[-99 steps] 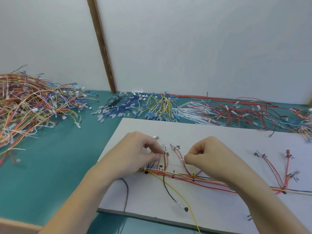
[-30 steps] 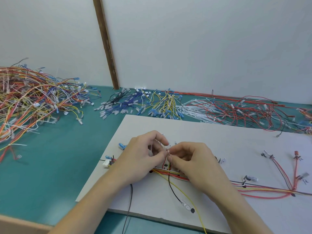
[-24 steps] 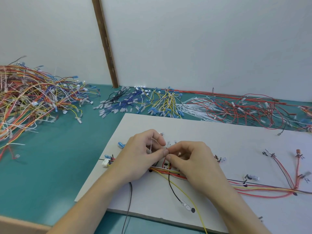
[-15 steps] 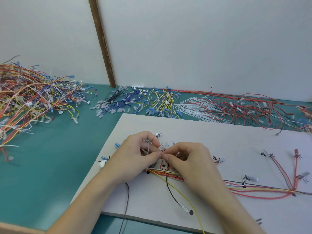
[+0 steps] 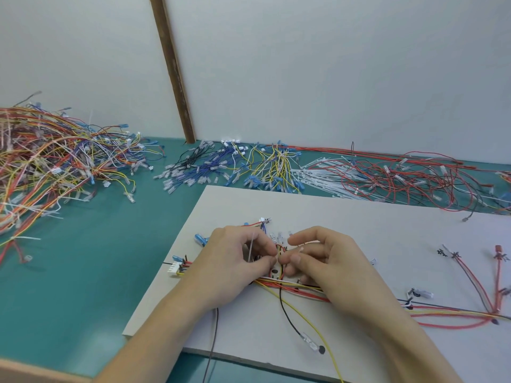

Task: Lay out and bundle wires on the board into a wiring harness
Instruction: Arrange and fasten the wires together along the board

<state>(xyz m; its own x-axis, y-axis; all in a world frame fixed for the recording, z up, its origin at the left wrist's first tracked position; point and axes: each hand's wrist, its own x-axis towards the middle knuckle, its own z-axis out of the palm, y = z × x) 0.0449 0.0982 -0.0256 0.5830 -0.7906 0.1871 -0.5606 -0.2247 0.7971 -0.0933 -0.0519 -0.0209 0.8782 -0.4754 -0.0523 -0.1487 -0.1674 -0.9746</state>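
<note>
A white board (image 5: 359,225) lies on the teal table. A bundle of red, yellow, white and black wires (image 5: 290,286) runs across it from a white connector (image 5: 174,269) at the left toward the right edge. My left hand (image 5: 235,261) and my right hand (image 5: 326,261) meet over a short upward branch of red and yellow wires (image 5: 279,254). A thin white cable tie (image 5: 251,248) is pinched in my left fingers, its tail sticking up. My right thumb and fingers pinch the tie's other end against that branch. A black wire (image 5: 287,316) and a yellow wire (image 5: 323,335) trail toward me.
A large tangled heap of mixed wires (image 5: 47,167) fills the left of the table. Blue and yellow wire sets (image 5: 235,170), white cable ties (image 5: 323,172) and red wires (image 5: 414,178) lie along the wall. Red branches (image 5: 475,280) spread on the board's right.
My hands came together from apart and now pinch a white cable tie at the wire branch. In the last half second my right fingers opened slightly; the view shifted a little.
</note>
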